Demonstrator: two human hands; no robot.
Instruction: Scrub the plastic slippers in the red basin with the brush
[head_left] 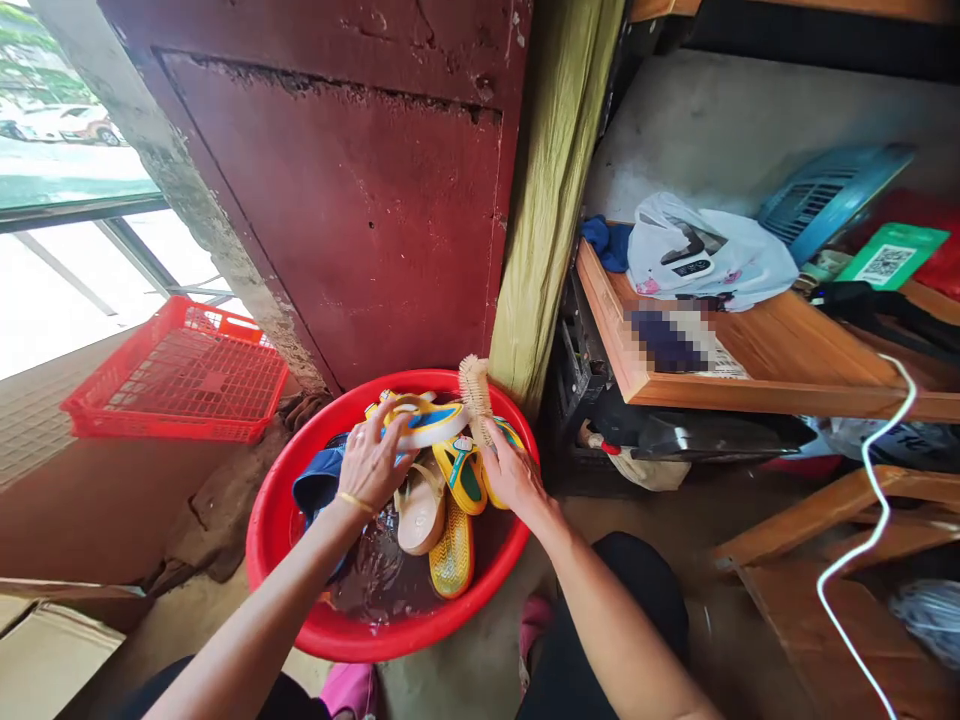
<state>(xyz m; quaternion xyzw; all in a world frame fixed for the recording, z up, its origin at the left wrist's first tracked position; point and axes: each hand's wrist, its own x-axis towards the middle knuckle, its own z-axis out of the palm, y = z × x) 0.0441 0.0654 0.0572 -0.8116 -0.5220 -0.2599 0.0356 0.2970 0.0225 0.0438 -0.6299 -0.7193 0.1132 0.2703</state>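
Observation:
My left hand (376, 455) grips a white, blue and yellow sandal (439, 424) above a red basin (259, 535). In my right hand (510, 470) is a scrub brush (475, 390), its pale bristles close to the toe of that sandal. Below my hands, dark water (382, 570) fills the basin around several shoes. Among them are a beige sandal (420, 518), a yellow sandal sole-up (453, 552) and a yellow and green sandal (460, 474). A dark blue shoe (319, 480) leans at the basin's left side, partly behind my left arm.
A red plastic crate (176, 375) sits at the left on a cardboard box (150, 500). Behind the basin stands a dark red door (337, 220). To the right, a wooden tray (787, 345) holds a white plastic bag (709, 255); a white cable (862, 540) hangs before it.

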